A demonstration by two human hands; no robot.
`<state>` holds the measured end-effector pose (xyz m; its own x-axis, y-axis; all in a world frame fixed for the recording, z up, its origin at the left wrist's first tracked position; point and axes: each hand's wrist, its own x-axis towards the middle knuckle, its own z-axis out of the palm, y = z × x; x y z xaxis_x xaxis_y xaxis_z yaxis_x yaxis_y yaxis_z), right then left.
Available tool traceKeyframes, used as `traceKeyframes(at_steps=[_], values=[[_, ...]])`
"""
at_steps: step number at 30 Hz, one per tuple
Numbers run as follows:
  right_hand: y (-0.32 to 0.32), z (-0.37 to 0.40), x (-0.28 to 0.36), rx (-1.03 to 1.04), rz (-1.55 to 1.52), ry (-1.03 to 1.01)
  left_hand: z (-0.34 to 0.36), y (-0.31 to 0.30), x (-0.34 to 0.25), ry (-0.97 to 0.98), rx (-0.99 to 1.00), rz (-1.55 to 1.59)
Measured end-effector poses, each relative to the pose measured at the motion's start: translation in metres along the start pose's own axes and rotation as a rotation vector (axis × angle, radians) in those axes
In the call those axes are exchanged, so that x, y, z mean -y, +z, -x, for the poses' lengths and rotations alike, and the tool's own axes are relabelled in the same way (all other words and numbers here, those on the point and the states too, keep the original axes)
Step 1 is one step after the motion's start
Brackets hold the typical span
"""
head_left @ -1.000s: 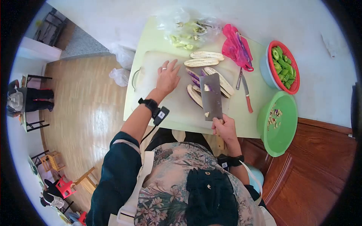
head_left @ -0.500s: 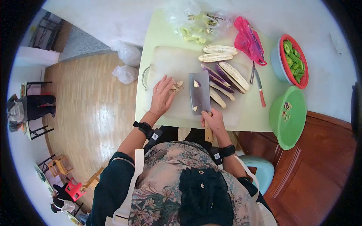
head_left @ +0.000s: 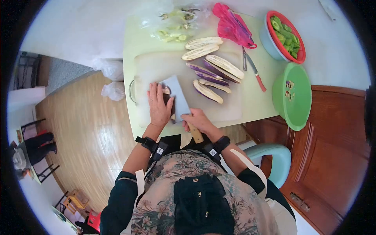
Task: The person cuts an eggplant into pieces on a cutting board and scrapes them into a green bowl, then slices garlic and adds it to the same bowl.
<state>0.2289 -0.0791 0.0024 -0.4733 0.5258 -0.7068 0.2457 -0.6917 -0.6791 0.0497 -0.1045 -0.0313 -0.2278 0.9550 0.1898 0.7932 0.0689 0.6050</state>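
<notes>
My right hand (head_left: 197,120) grips the wooden handle of a cleaver (head_left: 177,96), whose wide blade lies tilted over the near left part of the white cutting board (head_left: 156,66). My left hand (head_left: 158,106) lies flat beside the blade, fingers pressed against a small heap of eggplant scraps (head_left: 167,96) between hand and blade. Several halved eggplants (head_left: 213,74) lie on the board's right and far side, some cut face up, some purple skin up.
A clear bag of trimmings (head_left: 172,23) and a pink bag (head_left: 232,24) lie at the table's far edge. A red-handled knife (head_left: 254,72) lies right of the board. Right: a red-rimmed basin of green vegetables (head_left: 285,36), a green bowl (head_left: 291,96) with scraps.
Both hands moved to the board's near left corner. The cleaver swung left toward my left hand, which gathered the scraps against the blade.
</notes>
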Motion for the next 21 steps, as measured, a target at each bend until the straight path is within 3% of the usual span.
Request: traceKeyframes(at_steps=[13,21], values=[[0.026,0.002,0.014,0.036,0.024,-0.118,-0.009,0.001,-0.016,-0.042,-0.114,0.174],[-0.056,0.089,0.057,-0.278,-0.047,-0.263,-0.072,0.031,-0.15,0.288,-0.089,0.375]])
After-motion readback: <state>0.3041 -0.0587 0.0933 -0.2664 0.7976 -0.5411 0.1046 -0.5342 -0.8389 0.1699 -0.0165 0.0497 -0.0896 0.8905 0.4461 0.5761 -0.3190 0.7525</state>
